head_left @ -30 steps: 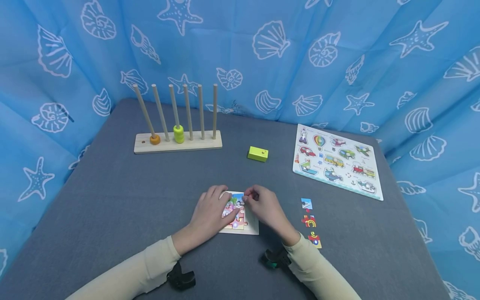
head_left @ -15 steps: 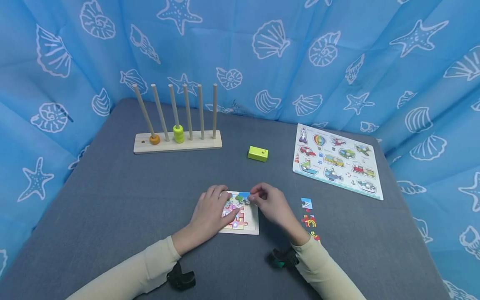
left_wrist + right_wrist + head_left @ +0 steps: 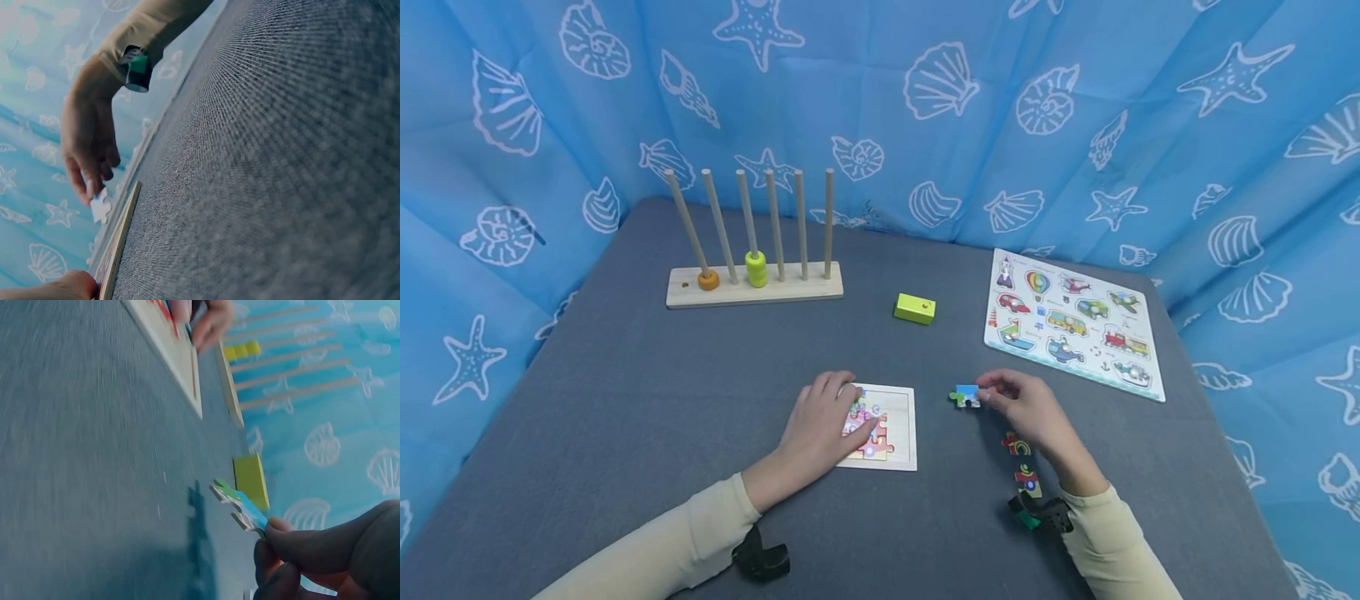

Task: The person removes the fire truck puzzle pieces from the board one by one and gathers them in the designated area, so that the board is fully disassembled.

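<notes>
A wooden jigsaw tray (image 3: 904,429) with a pink section of joined pieces (image 3: 874,433) lies on the grey table. My left hand (image 3: 823,425) rests across its left side, with the thumb over the pieces and the fingertips near the far edge. To the right of the tray, my right hand (image 3: 1026,406) pinches a blue-and-green jigsaw piece (image 3: 967,396) between thumb and fingers. In the right wrist view that piece (image 3: 240,506) is held above the table, casting a shadow. Two loose red-and-yellow pieces, one upper (image 3: 1017,444) and one lower (image 3: 1028,481), lie below the right hand.
A wooden peg stand (image 3: 756,287) with orange and green beads is at the back left. A yellow-green block (image 3: 915,308) lies at centre back. To the right is a white vehicle puzzle board (image 3: 1075,321). A blue shell-print curtain (image 3: 865,108) surrounds the table.
My right hand has drawn the blue-and-green piece away from the tray's top row and moved right with it. It now covers where a loose blue piece lay. The left hand has stayed in place.
</notes>
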`<state>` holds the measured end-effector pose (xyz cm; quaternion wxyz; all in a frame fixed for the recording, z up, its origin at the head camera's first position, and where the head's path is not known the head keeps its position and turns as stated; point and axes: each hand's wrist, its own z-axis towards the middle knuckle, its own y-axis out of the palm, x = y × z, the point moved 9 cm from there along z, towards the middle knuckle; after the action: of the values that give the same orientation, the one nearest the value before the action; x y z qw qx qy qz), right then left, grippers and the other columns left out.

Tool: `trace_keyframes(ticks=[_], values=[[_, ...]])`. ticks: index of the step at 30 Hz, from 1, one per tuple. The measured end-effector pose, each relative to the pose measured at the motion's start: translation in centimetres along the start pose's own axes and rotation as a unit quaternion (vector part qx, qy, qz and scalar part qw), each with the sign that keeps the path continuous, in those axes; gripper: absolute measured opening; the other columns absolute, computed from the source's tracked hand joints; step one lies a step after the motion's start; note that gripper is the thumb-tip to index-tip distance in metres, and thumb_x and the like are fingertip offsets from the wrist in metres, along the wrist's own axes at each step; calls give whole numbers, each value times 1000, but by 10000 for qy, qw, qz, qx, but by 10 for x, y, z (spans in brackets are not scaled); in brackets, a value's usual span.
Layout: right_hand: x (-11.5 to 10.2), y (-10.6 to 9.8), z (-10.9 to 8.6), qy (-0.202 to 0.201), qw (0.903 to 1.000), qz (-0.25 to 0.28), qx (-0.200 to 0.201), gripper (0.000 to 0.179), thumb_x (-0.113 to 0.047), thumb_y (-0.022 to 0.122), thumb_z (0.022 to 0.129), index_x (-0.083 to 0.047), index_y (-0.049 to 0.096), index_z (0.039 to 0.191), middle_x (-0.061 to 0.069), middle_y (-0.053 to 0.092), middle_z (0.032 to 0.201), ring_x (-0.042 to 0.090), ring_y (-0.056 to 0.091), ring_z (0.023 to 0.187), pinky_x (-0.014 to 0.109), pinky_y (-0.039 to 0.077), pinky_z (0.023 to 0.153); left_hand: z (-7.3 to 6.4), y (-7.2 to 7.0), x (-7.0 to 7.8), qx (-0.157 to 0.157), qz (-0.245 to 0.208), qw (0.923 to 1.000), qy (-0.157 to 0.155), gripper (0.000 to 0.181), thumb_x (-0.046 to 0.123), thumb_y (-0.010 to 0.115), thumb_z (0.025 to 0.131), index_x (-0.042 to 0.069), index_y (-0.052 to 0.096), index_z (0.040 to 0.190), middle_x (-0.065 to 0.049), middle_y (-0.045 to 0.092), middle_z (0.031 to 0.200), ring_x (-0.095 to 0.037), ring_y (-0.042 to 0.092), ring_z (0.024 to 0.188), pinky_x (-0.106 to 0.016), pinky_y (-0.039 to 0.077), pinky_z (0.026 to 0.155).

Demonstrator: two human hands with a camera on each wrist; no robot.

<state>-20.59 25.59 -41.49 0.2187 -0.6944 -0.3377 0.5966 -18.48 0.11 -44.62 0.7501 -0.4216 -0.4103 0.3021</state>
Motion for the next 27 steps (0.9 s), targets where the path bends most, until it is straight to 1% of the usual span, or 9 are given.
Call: trace_keyframes(ticks=[3,7,12,18,23,27], values=[[9,-6,-2,102,9998,67,-149,20,-18,59,96,-5,65,110,12,63,89,15,49,68,27,41,56,0,0,-1,-20,-34,10000,-24,44,50,60,89,12,64,111,-8,55,126,-26,51,116,-44,45,85],[16,-7,-1,137,9996,-2,-234,20,-17,59,96,-3,65,110,12,64,90,15,50,69,27,42,58,-1,0,-1,-45,-57,10000,-50,44,50,59,89,12,64,112,-8,55,126,-25,51,116,-44,45,86],[22,-4,2,59,9996,-234,-169,18,-15,59,95,-3,64,109,10,62,87,15,50,68,27,42,56,-1,2,-2,-79,-55,9999,-68,44,50,59,89,13,64,112,-8,55,127,-25,51,116,-44,45,86],[20,-6,5,-105,9976,-681,27,18,-14,61,94,-3,64,108,6,61,85,15,50,66,28,41,55,-1,2,-1,-66,-2,10000,-66,44,50,59,89,13,64,112,-8,55,127,-25,51,116,-44,45,86],[14,-8,4,-441,9938,-998,190,20,-12,66,90,-4,65,108,6,60,86,15,47,65,28,39,55,-1,2,0,-41,55,10000,-17,45,51,59,89,13,64,112,-8,55,126,-25,51,116,-44,45,85],[6,-5,3,-872,9882,-1248,178,24,-9,71,85,-4,67,108,8,60,88,15,47,70,29,38,60,0,1,0,-19,25,10000,-2,44,50,59,89,13,64,112,-8,55,126,-26,51,116,-44,45,85]])
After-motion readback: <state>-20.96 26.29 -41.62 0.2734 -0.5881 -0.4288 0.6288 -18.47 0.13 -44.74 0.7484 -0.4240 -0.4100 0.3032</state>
